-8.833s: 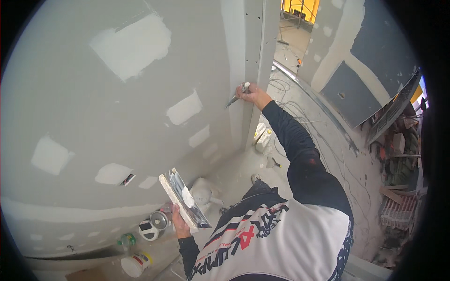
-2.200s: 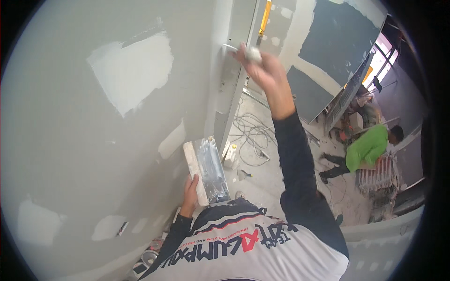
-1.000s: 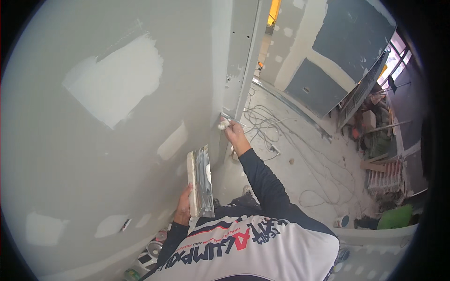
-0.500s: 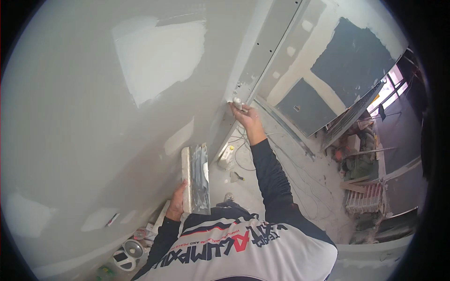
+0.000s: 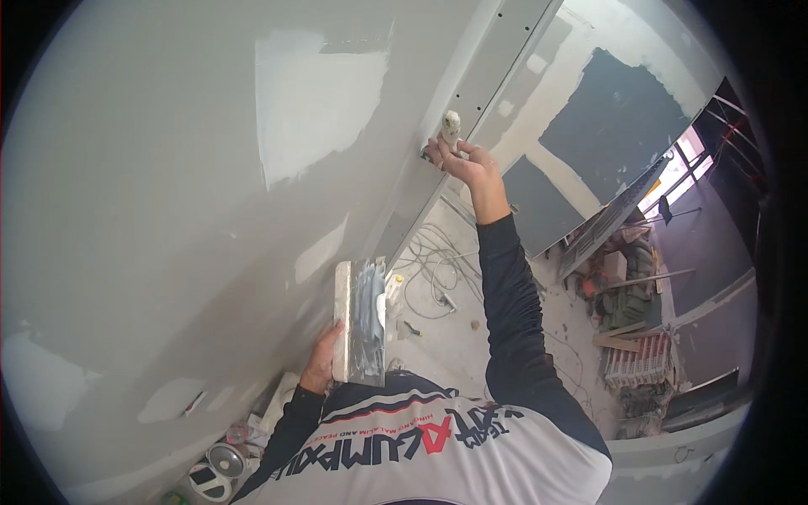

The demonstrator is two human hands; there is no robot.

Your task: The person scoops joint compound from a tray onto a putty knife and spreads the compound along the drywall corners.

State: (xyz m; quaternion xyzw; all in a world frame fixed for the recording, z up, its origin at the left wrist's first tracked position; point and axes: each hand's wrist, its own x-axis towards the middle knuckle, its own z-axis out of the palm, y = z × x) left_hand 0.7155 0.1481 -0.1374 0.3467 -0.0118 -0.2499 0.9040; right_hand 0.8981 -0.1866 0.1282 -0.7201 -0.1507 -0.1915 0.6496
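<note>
My left hand (image 5: 321, 358) grips the pale back edge of a wide drywall knife (image 5: 365, 324), held in front of my body. Wet joint compound is smeared over its metal blade. My right arm reaches up and forward; my right hand (image 5: 473, 167) is closed on a putty knife (image 5: 451, 126), whose pale handle end sticks up crusted with compound. Its blade is mostly hidden by my fingers, close to the drywall's outer edge. On the grey drywall (image 5: 202, 227) to my left is a large white patch of compound (image 5: 316, 109).
Loose cables (image 5: 438, 261) lie across the floor beyond the wall's edge, near another small knife (image 5: 412, 328). At right, clutter (image 5: 623, 295) and a stack of slatted pieces (image 5: 637, 362) stand by dark panels. Bowls or lids (image 5: 225, 460) sit at lower left.
My right hand with the putty knife has moved up along the wall's edge. The left hand keeps the wide knife in nearly the same place. The view has shifted a little.
</note>
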